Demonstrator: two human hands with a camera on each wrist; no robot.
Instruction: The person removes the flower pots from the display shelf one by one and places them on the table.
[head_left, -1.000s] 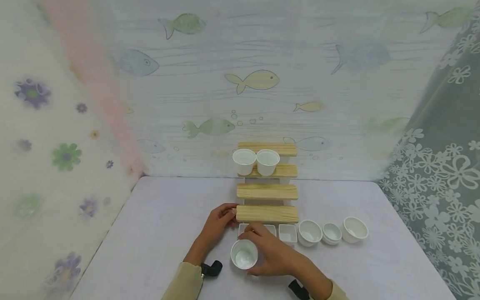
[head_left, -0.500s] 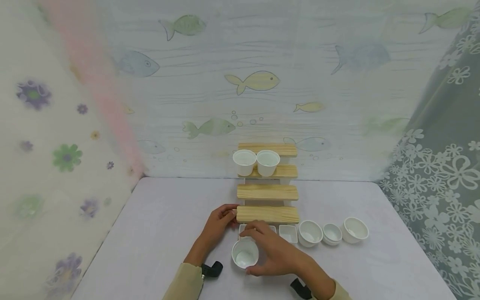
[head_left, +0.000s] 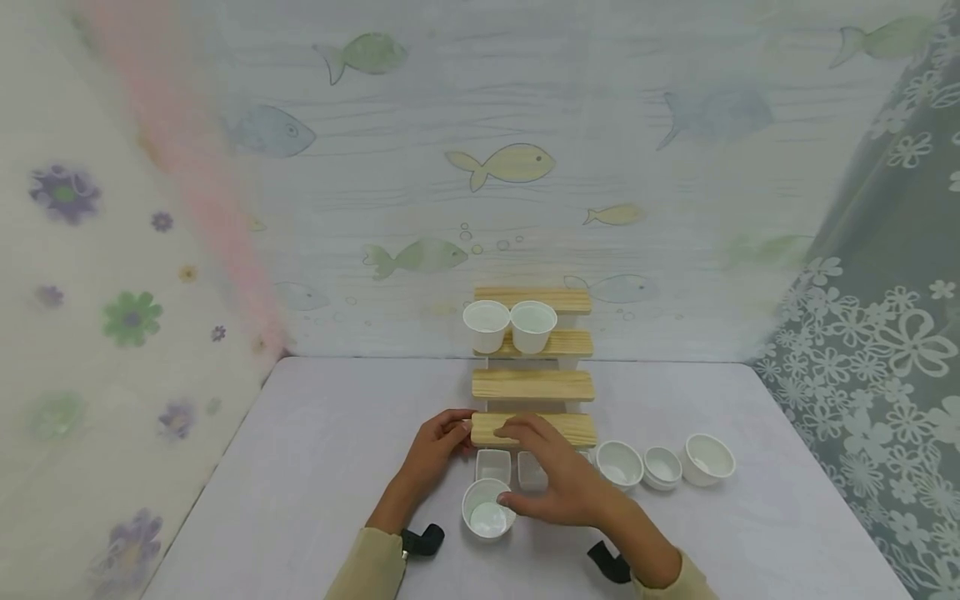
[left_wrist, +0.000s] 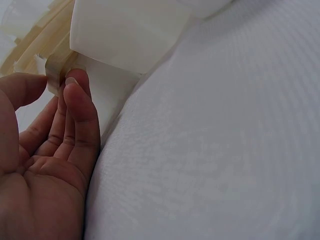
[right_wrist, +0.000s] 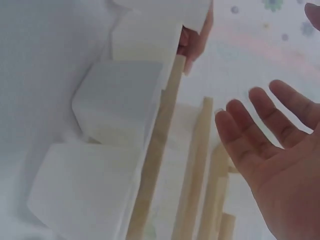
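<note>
My left hand pinches the left end of the lowest wooden board of a stepped stand. Thumb and fingertips meet around that board end in the left wrist view. A round white cup stands upright on the table in front of the stand. My right hand hovers just right of it, fingers apart and holding nothing; its thumb tip overlaps the cup's rim in the head view. Behind the cup, white square dishes line the stand's foot, partly hidden by the right hand. The right wrist view shows the open palm.
Two white cups sit side by side high on the stand. To the right of the square dishes are a round bowl, small stacked bowls and another bowl. A fish-patterned cloth hangs behind the table.
My right hand has let go of the round cup and lifted up and to the right, uncovering square dishes. The cup stays in place. My left hand keeps its hold on the board.
</note>
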